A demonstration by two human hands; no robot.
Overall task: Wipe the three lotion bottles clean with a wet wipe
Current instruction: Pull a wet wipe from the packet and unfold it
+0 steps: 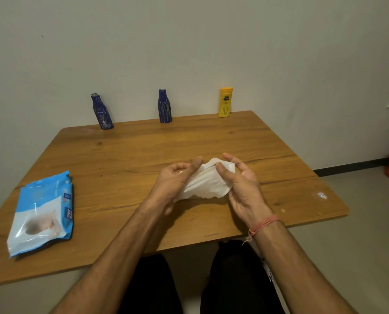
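- Wipes pack (41, 214) at 8 o'clock on the wooden table (130, 152), lying flat, blue and white, well apart from both hands.
- Left blue bottle (102, 111) at 11 o'clock along the far edge, upright against the wall (189, 41), streaked with pale marks; probably light, hard plastic, slick once wet, so best gripped round the narrow waist.
- Middle blue bottle (165, 106) at 12 o'clock, upright, also streaked; same shape, same likely grip.
- Left hand (177, 177) just below centre, fingers curled, thumb pinching one end of the wet wipe (208, 181).
- Wet wipe stretched between both hands above the tabletop, white, limp and crumpled; soft, thin, likely to tear if pulled hard, so better bunched into a pad than held by the corners.
- Right hand (238, 177) touching the other end, thumb pressed onto the wipe, fingers partly curled beneath.
- Yellow bottle (225, 102) at 1 o'clock, upright, flatter with a squared cap; wide faces for wiping, narrow sides for holding.
- No bottle touched yet; unfolding the wipe seems the step in hand, all three well out of reach near the far edge.
- Red thread bracelet (264, 224) round the right wrist.
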